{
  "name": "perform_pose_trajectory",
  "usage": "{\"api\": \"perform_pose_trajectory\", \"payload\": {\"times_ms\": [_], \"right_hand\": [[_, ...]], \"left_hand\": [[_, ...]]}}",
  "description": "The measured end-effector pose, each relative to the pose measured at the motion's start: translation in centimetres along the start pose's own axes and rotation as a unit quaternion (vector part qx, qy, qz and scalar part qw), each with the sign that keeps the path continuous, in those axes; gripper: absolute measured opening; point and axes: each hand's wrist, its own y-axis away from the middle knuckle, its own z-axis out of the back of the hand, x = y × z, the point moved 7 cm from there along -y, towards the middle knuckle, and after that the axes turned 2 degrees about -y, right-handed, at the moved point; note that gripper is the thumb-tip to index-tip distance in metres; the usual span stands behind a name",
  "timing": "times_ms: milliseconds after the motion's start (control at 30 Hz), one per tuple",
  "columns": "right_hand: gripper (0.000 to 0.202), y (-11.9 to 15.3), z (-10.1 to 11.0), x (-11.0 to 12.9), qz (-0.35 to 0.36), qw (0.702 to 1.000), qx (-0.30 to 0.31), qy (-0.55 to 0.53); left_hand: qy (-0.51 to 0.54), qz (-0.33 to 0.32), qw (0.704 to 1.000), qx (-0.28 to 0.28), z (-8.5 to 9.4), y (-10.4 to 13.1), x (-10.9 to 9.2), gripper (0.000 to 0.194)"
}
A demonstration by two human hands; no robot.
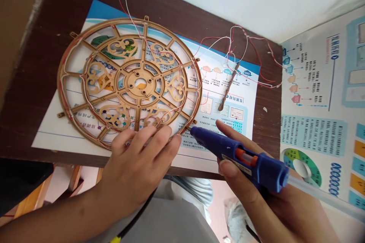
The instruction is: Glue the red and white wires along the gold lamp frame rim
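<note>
A round gold-brown ornamental frame (138, 100), with spokes, scrollwork and a hub, lies on a printed sheet. Thin red and white wires (82, 78) run along its rings. My left hand (139, 159) grips the near rim, fingers bent over it and close together; its thumb is hidden. In my right hand (251, 193) is a blue hot glue gun (218, 142), the fingers wrapped round its body. A clear glue stick (316, 190) sticks out of its back. The nozzle is at the lower right rim, near my left fingertips; whether it touches is unclear.
The printed sheet (242, 121) lies on a dark brown table (266, 121). A thin brown stick (228, 89) rests on it beside loose tangled wires (230, 45). A white wall (242, 0) bounds the back, and a printed poster (310, 129) stands at the right.
</note>
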Motion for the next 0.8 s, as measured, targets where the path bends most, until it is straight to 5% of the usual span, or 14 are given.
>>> {"api": "perform_pose_trajectory", "payload": {"times_ms": [800], "right_hand": [[0.058,0.36,0.12,0.76,-0.013,1.0,-0.004,0.001]], "left_hand": [[0.017,0.004,0.999,-0.044,0.41,0.22,0.25,0.01]]}}
